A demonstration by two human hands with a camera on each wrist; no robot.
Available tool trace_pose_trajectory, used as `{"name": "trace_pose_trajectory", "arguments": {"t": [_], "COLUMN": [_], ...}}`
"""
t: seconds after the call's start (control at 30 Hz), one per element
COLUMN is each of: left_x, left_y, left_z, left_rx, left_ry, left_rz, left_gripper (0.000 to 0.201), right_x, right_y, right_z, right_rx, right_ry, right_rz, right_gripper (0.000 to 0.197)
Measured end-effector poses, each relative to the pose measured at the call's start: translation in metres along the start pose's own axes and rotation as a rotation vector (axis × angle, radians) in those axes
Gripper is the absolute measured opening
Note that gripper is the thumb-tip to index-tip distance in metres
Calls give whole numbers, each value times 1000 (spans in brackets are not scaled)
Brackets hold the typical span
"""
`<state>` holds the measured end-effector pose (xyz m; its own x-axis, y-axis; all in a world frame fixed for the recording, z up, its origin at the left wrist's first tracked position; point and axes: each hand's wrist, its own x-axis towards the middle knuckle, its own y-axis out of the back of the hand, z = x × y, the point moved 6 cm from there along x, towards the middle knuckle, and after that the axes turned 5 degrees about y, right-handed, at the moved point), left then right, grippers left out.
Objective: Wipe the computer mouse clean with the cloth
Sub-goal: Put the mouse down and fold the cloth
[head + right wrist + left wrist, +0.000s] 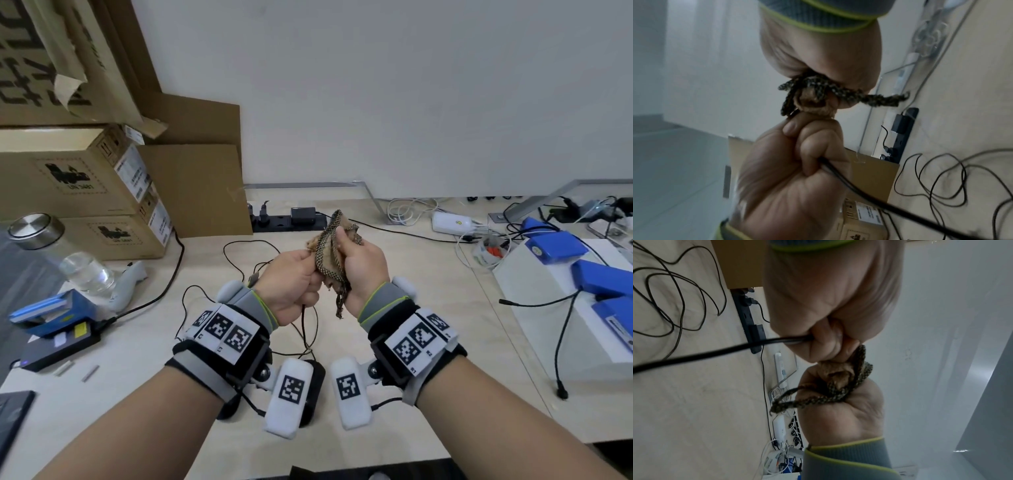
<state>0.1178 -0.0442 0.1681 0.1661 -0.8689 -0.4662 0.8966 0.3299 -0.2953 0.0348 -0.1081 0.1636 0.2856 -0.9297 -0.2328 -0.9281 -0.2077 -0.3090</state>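
Light wooden desk point(428, 308), with stacked cardboard boxes point(85, 192) at its left and a black power strip point(291, 219) along the wall. Above the desk, left hand point(294, 284) clenched around a black cable point(715, 352) and one edge of the cloth point(330, 253). Right hand point(363, 263) grasps the bunched brown cloth from the opposite side. The computer mouse itself is not visible, only its presumed cable.

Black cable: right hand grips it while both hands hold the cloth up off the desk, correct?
Wrong hand. The left hand grips the black cable, which runs out of its curled fingers, as the left wrist view shows. The right hand holds only the cloth. Both hands do hold it up off the desk.
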Motion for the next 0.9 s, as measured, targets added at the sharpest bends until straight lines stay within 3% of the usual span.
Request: {"name": "trace_pose_trajectory", "arguments": {"t": [0.17,0.27,0.4,0.5,0.6,0.77,0.9], "left_x": [0,-1,-5,-3,0,5,8], "left_y": [2,7,18,23,24,26,45], "left_z": [-3,-6,-9,-9,-10,-15,-11], "left_rx": [30,-3,-66,-99,-91,55,616], "left_ry": [-7,5,20,11,0,-35,-263], "left_rz": [20,-9,-22,-17,-11,28,199], "left_gripper": [36,28,25,27,29,35,27], "right_x": [6,13,17,11,0,-11,12], "right_y": [0,2,6,7,1,-6,22], "right_z": [9,11,9,14,11,11,11], "right_rx": [75,250,564,562,361,22,195], "right_ry": [-94,-129,-242,-222,-96,31,-43], "right_rz": [-24,-15,-228,-350,-425,-227,31], "right_gripper": [39,36,47,57,52,26,22]}}
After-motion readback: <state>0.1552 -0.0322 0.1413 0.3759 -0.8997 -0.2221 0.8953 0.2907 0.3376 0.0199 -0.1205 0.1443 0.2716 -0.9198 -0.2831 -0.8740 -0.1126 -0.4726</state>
